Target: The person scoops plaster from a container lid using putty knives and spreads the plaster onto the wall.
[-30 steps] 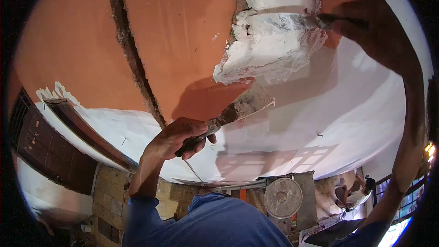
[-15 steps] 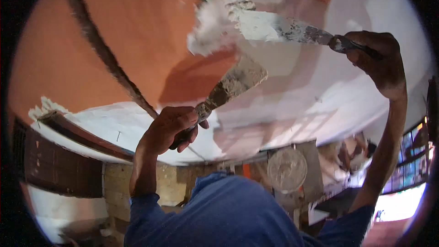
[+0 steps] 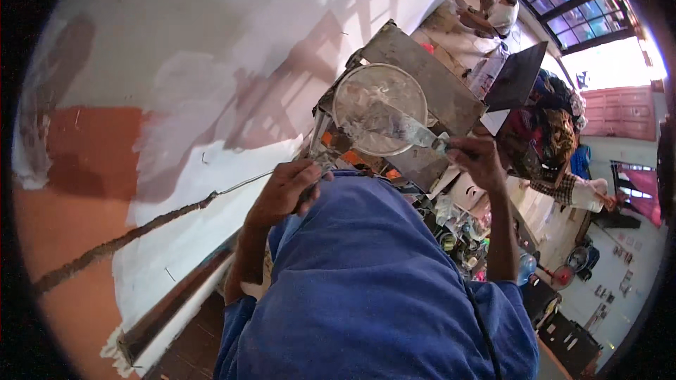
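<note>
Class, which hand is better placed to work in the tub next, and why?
Probably the right hand: it grips a scraper that lies across the tub in this view. The left hand is left of the tub, its tool hard to make out.

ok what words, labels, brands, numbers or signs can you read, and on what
None can be read.
Round tub, putty knife in the right hand, blue shirt: no lettering visible.
Cluttered items: any print too small and blurred.
Small patches on the far wall: too small to make out.
</note>
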`<action>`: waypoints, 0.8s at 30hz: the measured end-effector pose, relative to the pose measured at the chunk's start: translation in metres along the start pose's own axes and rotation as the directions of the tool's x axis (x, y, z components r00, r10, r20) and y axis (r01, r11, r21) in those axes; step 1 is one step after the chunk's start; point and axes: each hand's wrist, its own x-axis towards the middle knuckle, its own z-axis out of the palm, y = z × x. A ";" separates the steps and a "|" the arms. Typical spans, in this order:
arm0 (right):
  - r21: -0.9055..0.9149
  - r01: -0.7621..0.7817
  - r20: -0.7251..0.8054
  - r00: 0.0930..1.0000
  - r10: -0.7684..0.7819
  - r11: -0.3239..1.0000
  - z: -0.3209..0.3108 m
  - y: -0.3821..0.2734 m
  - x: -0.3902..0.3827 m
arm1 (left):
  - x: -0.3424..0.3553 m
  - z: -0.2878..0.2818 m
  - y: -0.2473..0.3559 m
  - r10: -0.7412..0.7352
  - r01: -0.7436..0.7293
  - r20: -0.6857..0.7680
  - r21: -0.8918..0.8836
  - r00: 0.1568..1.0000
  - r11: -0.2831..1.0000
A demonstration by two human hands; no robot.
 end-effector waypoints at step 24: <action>0.371 -0.230 -0.119 0.949 0.291 0.900 0.094 -0.040 -0.039 | 0.019 0.047 0.015 -0.076 0.077 -0.035 0.032 0.996 0.996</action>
